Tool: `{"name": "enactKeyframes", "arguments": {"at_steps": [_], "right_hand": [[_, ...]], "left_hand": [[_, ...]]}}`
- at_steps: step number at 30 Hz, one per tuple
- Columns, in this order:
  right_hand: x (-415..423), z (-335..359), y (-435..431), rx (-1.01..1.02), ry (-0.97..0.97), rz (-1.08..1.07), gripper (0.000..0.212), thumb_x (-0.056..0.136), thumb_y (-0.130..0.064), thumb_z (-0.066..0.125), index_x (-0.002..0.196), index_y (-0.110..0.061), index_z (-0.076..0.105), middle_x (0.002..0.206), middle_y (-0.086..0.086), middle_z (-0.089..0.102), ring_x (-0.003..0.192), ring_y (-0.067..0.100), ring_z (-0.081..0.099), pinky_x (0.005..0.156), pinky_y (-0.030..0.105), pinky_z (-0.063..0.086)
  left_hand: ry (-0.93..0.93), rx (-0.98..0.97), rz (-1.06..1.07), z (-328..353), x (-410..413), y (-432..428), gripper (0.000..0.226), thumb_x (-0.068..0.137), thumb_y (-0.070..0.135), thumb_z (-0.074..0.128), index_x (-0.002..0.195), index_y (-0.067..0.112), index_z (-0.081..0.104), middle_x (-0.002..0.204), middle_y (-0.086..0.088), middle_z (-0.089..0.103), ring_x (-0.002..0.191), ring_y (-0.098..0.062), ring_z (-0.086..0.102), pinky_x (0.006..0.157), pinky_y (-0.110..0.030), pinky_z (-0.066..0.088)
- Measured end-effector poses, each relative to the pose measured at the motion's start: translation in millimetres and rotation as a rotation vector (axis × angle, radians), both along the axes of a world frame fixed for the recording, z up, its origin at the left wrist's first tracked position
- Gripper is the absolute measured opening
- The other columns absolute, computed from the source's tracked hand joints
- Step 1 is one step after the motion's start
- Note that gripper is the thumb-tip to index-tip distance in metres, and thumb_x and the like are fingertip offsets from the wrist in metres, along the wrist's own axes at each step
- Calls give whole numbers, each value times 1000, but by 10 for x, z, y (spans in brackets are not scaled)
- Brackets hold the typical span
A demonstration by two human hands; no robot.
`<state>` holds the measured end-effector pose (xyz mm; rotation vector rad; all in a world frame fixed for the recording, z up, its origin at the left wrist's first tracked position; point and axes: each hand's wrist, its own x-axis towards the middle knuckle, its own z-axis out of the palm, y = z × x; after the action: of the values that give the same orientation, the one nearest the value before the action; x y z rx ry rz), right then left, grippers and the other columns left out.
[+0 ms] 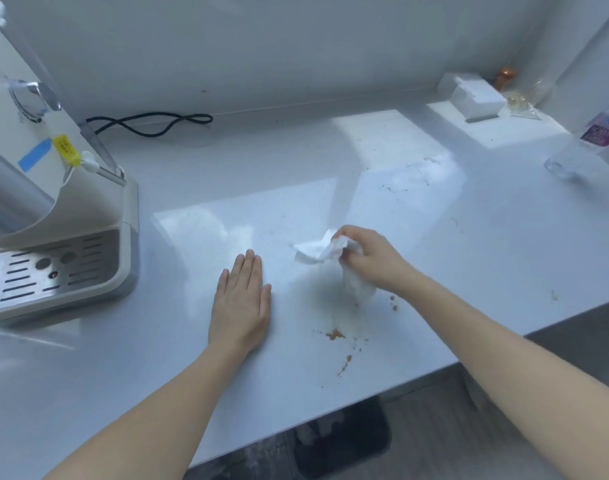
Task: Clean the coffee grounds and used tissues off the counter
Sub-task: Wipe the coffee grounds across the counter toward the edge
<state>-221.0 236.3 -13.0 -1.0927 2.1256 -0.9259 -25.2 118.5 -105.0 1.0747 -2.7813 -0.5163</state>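
Observation:
My right hand (368, 259) grips a crumpled white tissue (316, 252) and presses it onto the white counter (486, 237) near the middle. Part of the tissue sticks out left of the fingers, part hangs below the palm. My left hand (242, 299) lies flat on the counter to the left, fingers together, holding nothing. Brown coffee grounds (334, 335) are smeared on the counter below the tissue, with a streak toward the front edge. Finer dark specks (410, 178) are scattered farther back.
A white coffee machine (64, 237) with a metal drip tray stands at the left, its black cord (150, 123) along the back wall. A white tissue box (476, 97) sits at the back right. A clear water bottle (587, 143) stands at the right. A dark bin (341, 441) is below the counter's front edge.

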Motion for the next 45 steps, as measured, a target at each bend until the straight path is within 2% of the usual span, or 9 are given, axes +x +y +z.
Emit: {"name": "enactKeyframes", "arguments": {"at_steps": [9,12,15,22,28,34,37,40,45], "right_hand": [[-759,-399,-194,330,353,145,15,88,-11,46,86,-18,58,87,-3,49,84,21,47,68,34,38],[-709,-456,-92,291,302,36,25,84,-14,48,64,-28,52,71,-6,51,73,26,54,61,37,40],[-662,-468,139,270,237,-52,17,81,-15,50,68,-16,60,74,8,61,74,29,59,62,38,44],[-179,-497,627,234,123,-118,17,82,-17,56,72,-23,68,78,-6,60,78,17,57,66,32,43],[325,-479,731,236,46,-132,18,83,-13,54,79,-16,72,85,4,69,79,20,61,68,37,48],[576,-374,750,232,-237,-228,31,82,-16,55,53,-25,60,57,-5,52,56,10,43,52,22,31],[372,-274,713,151,-352,-412,29,84,-17,61,57,-27,59,63,-7,60,61,11,57,55,23,44],[-82,-230,624,56,-86,-561,17,83,-15,62,67,-21,61,67,-3,61,68,18,57,56,24,40],[-497,-450,315,223,184,-514,11,87,-21,54,85,-16,63,85,8,66,81,28,58,60,29,34]], "left_hand": [[-3,-11,4,23,-14,21,55,100,27,23,151,14,9,161,3,5,148,-10,-1,120,-31,-3],[-15,-13,3,22,-13,12,55,100,27,24,152,14,9,161,2,5,148,-11,-1,120,-32,-2],[-21,-6,-1,30,-9,20,56,100,28,25,152,13,10,161,1,5,148,-12,0,121,-33,-1],[-32,10,-1,68,-14,33,56,100,27,25,151,11,10,161,-1,5,149,-14,0,121,-35,0],[-30,18,-2,68,-3,32,57,99,29,27,151,11,11,161,-1,6,149,-14,0,121,-36,0],[-9,37,-4,70,5,34,58,100,29,27,151,12,9,161,0,5,148,-12,-1,121,-35,-1],[-12,38,-1,67,2,26,58,99,29,27,151,12,9,161,0,4,148,-12,-1,121,-35,-1],[-17,22,4,67,-15,25,56,100,26,26,152,13,9,161,0,5,148,-13,-1,121,-35,0],[-25,9,7,68,-8,23,56,100,24,25,152,13,7,161,0,4,148,-13,-1,121,-35,0]]}}
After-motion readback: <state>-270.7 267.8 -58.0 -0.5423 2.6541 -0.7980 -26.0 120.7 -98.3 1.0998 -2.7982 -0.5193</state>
